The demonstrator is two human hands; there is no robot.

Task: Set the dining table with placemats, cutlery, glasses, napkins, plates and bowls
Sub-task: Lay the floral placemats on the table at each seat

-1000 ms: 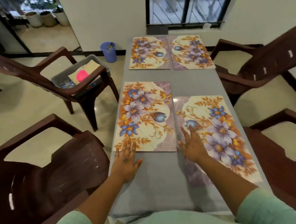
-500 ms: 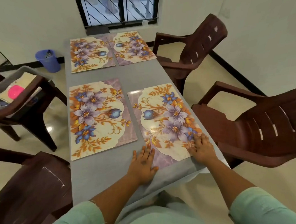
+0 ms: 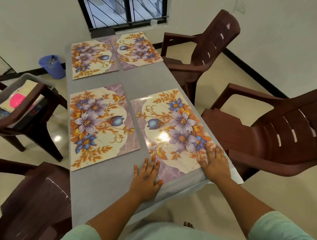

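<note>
We see the left hand (image 3: 147, 176) and the right hand (image 3: 214, 164) lying flat, fingers straight, on the near edge of one floral placemat (image 3: 172, 130); three further placemats (image 3: 100, 125) lie beyond and left of them on the grey tabletop (image 3: 102, 184).

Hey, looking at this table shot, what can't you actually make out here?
- Grey tub on the left chair: head view, contents blurred and part hidden by the chair arm.
- Blue bucket: contents too small.
- Placemat near corners: covered by the left hand and right hand.
</note>
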